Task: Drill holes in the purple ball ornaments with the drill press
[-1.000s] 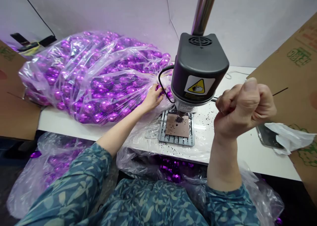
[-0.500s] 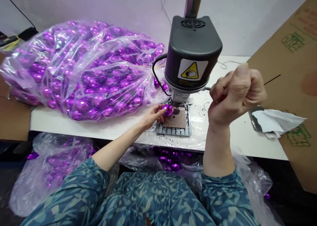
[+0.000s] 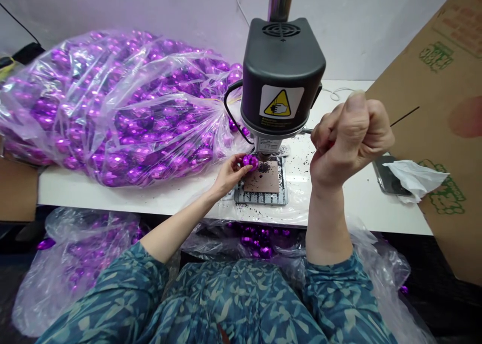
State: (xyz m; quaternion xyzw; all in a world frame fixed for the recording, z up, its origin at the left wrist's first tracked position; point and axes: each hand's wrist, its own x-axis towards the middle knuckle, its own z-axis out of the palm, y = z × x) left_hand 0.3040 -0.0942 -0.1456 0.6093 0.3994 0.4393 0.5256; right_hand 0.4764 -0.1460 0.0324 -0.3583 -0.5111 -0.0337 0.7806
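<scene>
My left hand [image 3: 229, 173] pinches a shiny purple faceted ball [image 3: 250, 161] and holds it on the brown pad of the drill press base [image 3: 263, 189], right under the black motor head [image 3: 281, 75]. My right hand [image 3: 348, 135] is a closed fist around the press's thin metal lever [image 3: 307, 130], raised to the right of the head. A big clear plastic bag [image 3: 113, 103] full of the same purple balls lies on the white table [image 3: 113, 196] to the left.
Dark chips are scattered around the press base. A phone [image 3: 386, 177] under a crumpled tissue [image 3: 416, 176] lies at the right, beside a tall cardboard box [image 3: 444, 133]. More plastic bags with purple balls [image 3: 256, 241] hang below the table's front edge. Cardboard sits at far left.
My left hand left the bag's opening with a purple ball and brought it onto the pad under the press head. My right fist stayed on the lever, dropping slightly.
</scene>
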